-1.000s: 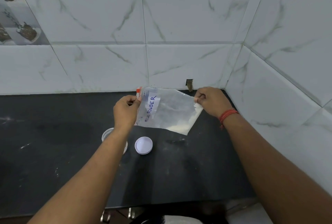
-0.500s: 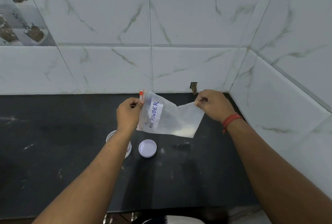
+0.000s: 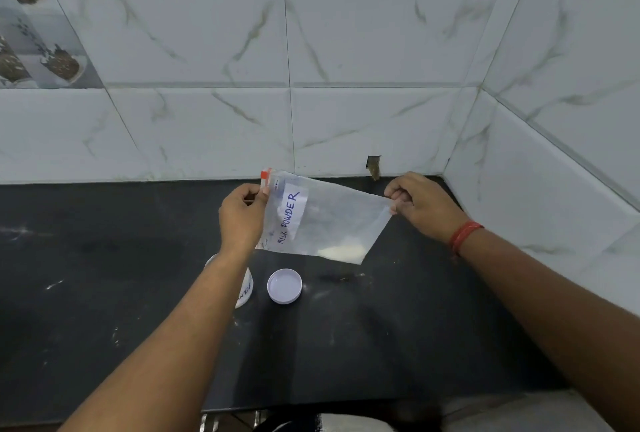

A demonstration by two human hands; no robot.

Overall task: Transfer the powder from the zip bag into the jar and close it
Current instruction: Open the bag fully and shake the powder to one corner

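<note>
At the centre of the frame the zip bag (image 3: 322,220), labelled milk powder, hangs above the dark counter (image 3: 104,293). The left hand (image 3: 242,217) pinches its zip end and the right hand (image 3: 420,204) pinches the opposite corner, fingers clamped on the plastic. A small heap of powder (image 3: 343,253) sits in the bag's lowest corner, so the transfer looks unfinished. The jar (image 3: 244,289), mostly hidden under the left forearm, stands open just below the bag, and its white lid (image 3: 284,285) lies just beside it, still to be fitted. Compared with a second earlier, the bag is stretched flatter and tilted less steeply, the powder settled along the bottom edge.
</note>
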